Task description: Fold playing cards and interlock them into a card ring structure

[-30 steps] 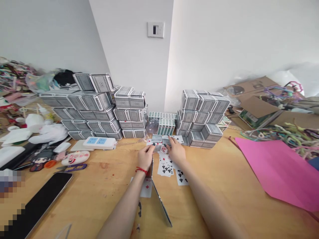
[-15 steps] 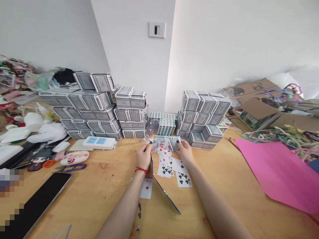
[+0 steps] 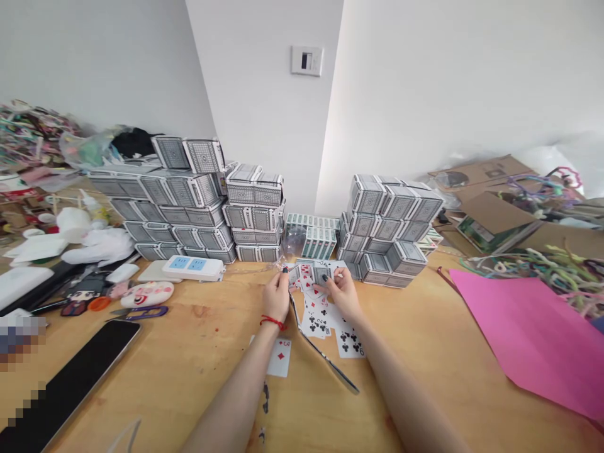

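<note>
My left hand (image 3: 276, 299), with a red string bracelet (image 3: 274, 321) at the wrist, is closed on a strip of joined playing cards (image 3: 325, 358). The strip is seen nearly edge-on and slants towards me to the right. My right hand (image 3: 343, 294) pinches a grey-backed playing card (image 3: 323, 272) between thumb and fingers, close to the strip's far end. Whether the two touch I cannot tell. Under and between my hands lie loose face-up cards (image 3: 317, 319), with a six of clubs (image 3: 350, 344) beside my right forearm. A three of diamonds (image 3: 280, 358) lies by my left forearm.
Blocks built from cards are stacked at the left (image 3: 189, 192) and right (image 3: 389, 211). Between them stand green-edged card packs (image 3: 321, 241). A power strip (image 3: 195, 268), thread snips (image 3: 144, 312) and a phone (image 3: 75, 384) lie left, pink paper (image 3: 523, 340) right.
My right hand has moved left with its card, towards my left hand. The strip's near end has swung to the right. The view has shifted slightly.
</note>
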A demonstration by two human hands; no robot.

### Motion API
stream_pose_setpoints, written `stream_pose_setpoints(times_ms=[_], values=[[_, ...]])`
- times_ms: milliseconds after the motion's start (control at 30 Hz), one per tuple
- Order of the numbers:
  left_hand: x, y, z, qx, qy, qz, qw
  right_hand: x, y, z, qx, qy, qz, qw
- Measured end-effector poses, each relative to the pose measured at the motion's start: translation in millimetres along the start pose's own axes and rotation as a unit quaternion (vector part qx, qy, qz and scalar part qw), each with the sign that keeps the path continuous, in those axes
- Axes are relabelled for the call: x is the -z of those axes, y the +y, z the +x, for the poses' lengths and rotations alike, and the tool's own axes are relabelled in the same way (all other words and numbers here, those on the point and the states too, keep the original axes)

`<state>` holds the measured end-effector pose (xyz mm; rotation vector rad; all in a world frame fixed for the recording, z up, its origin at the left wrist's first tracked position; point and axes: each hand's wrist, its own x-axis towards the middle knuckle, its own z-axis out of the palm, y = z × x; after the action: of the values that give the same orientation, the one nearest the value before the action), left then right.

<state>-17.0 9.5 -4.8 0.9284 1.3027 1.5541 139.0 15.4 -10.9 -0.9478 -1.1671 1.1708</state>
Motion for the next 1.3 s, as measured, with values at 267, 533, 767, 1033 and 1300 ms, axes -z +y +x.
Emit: stream_pose_setpoints(times_ms=[267, 533, 767, 1033, 1300], values=[[2.6, -3.2, 2.6, 0.003, -0.003, -0.019, 1.0, -3.7, -3.9, -2.4, 0.006, -0.033, 0.008, 0.999], [2.4, -0.3, 1.6, 0.0, -0.004, 0.009, 1.0, -1.8, -3.3, -2.6, 0.03, -0.025, -0.034, 0.999], [2.7, -2.2, 1.3, -0.012, -0.01, 0.016, 1.0, -3.5, -5.3, -3.4, 0.03, -0.024, -0.044, 0.998], [3.4, 0.1, 0.2, -0.017, -0.008, 0.019, 1.0, -7.2, -10.9, -5.7, 0.025, -0.014, -0.032, 0.999], [2.9, -1.0, 2.0, -0.006, -0.01, 0.015, 1.0, -5.0, -8.0, -5.2, 0.025, -0.018, -0.038, 0.999]])
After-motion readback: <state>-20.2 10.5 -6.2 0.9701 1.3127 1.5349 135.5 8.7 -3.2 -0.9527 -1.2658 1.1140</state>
